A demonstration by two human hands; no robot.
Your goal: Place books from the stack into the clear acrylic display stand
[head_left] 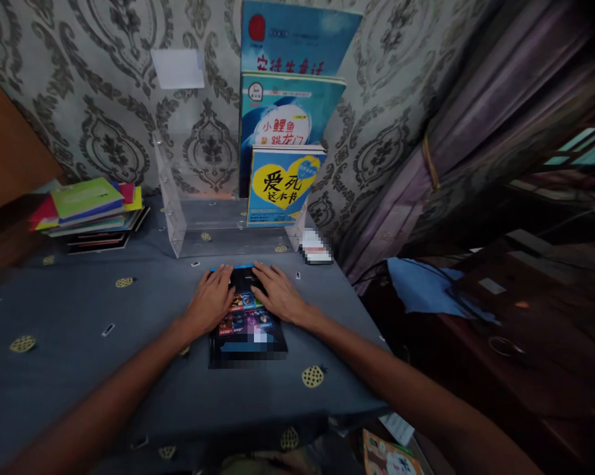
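Lying flat at the centre of the frame, a dark book has the left hand and right hand spread open on its top half; behind stands a clear rack with three blue books, coloured books stacked upper left

Book stack left of rack
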